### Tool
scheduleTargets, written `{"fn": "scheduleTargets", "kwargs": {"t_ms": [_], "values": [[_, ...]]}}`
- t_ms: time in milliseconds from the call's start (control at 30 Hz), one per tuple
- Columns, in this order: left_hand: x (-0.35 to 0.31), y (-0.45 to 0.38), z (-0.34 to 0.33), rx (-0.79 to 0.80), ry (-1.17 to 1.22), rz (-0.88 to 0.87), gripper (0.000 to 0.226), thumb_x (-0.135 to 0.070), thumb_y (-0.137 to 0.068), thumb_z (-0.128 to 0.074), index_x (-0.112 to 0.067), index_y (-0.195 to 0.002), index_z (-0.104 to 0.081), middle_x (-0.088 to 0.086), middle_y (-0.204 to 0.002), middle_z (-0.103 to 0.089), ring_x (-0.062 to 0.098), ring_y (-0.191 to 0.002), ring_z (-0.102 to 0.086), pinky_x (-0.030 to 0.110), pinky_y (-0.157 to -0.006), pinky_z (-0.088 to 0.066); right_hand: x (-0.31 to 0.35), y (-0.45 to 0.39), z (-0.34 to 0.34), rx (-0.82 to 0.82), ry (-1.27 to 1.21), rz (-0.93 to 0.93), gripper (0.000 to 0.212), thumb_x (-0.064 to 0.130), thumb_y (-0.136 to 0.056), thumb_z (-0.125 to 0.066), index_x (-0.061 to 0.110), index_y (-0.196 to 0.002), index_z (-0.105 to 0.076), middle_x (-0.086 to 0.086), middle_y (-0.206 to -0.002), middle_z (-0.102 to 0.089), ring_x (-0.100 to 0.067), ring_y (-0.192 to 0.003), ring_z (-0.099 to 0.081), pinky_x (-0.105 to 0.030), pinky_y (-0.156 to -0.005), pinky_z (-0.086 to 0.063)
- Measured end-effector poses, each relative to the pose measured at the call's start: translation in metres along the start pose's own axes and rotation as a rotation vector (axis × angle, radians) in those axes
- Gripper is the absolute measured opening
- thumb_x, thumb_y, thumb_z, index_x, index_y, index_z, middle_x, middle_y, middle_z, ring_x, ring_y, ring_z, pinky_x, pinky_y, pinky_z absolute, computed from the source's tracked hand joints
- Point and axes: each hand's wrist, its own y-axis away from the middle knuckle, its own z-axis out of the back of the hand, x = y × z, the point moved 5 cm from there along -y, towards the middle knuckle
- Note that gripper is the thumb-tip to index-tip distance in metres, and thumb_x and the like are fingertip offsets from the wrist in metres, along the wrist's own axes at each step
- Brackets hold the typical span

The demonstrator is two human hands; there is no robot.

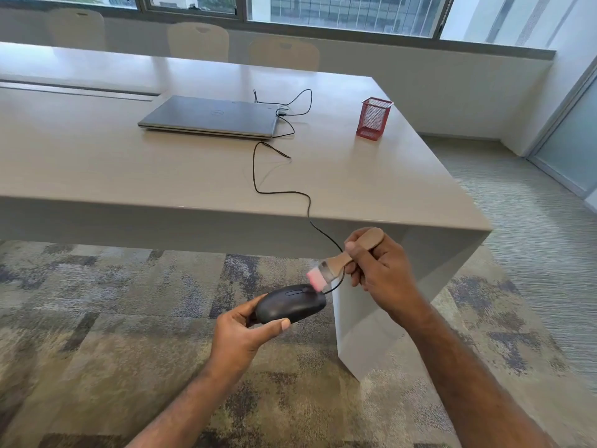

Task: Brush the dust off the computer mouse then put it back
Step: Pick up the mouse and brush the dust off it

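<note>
A: Black mouse [290, 304] low in the middle of the frame, up in the air over the carpet [97, 318], off the table [161, 169]

B: Held by the left hand [240, 334], thumb and fingers curled round its back end

A: Right hand [376, 273] wrapped tight on the wooden brush [339, 263], pink hairs touching the front of the mouse

B: Black cord [255, 176] up over the table edge to the shut laptop [210, 116] in the upper middle. Red mesh cup [373, 119] off to the upper right
</note>
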Motion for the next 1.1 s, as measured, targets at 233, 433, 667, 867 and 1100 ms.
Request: {"fn": "scheduleTargets", "kwargs": {"t_ms": [233,433,667,867,1100], "values": [[0.0,-0.002,0.002,-0.021,0.001,0.0,0.068,-0.036,-0.043,-0.095,-0.019,-0.107,-0.079,0.007,-0.1,-0.082,0.021,-0.096,-0.078,0.022,-0.078,-0.06,0.013,0.013,-0.018,0.362,0.147,0.104,0.01,0.015,-0.098,-0.06,0.011,-0.098,-0.069,0.007,-0.074,-0.065,-0.006,-0.065,-0.057,-0.015,-0.059,-0.045],[-0.001,0.0,0.003,-0.027,-0.016,-0.005,0.058,-0.037,-0.044,-0.096,-0.028,-0.1,-0.082,0.005,-0.099,-0.082,0.02,-0.096,-0.078,0.021,-0.076,-0.06,0.018,0.007,-0.002,0.362,0.317,0.143,0.009,0.012,-0.097,-0.062,0.012,-0.095,-0.071,0.015,-0.077,-0.066,-0.002,-0.072,-0.058,-0.023,-0.069,-0.049],[-0.002,-0.002,0.002,-0.012,-0.011,0.0,0.072,-0.05,-0.039,-0.101,-0.031,-0.105,-0.08,0.004,-0.104,-0.081,0.021,-0.1,-0.077,0.03,-0.086,-0.06,0.023,0.013,-0.011,0.425,0.15,0.133,0.01,0.008,-0.098,-0.06,0.005,-0.096,-0.069,0.012,-0.076,-0.065,-0.006,-0.068,-0.057,-0.014,-0.061,-0.046],[-0.001,0.001,0.006,-0.04,-0.017,-0.013,0.072,-0.049,-0.04,-0.1,-0.034,-0.107,-0.08,0.002,-0.106,-0.081,0.02,-0.104,-0.076,0.035,-0.09,-0.059,0.017,0.011,0.002,0.366,0.34,0.104,0.01,0.014,-0.097,-0.062,0.018,-0.095,-0.071,0.01,-0.08,-0.068,-0.009,-0.073,-0.059,-0.033,-0.071,-0.053],[-0.003,-0.001,0.004,-0.092,-0.037,-0.016,0.072,-0.039,-0.041,-0.097,-0.025,-0.109,-0.078,0.002,-0.104,-0.081,0.022,-0.103,-0.076,0.045,-0.097,-0.057,0.026,0.016,-0.013,0.363,0.012,0.12,0.01,0.002,-0.097,-0.057,0.002,-0.094,-0.066,0.008,-0.071,-0.066,-0.006,-0.063,-0.061,-0.014,-0.056,-0.046]]}}
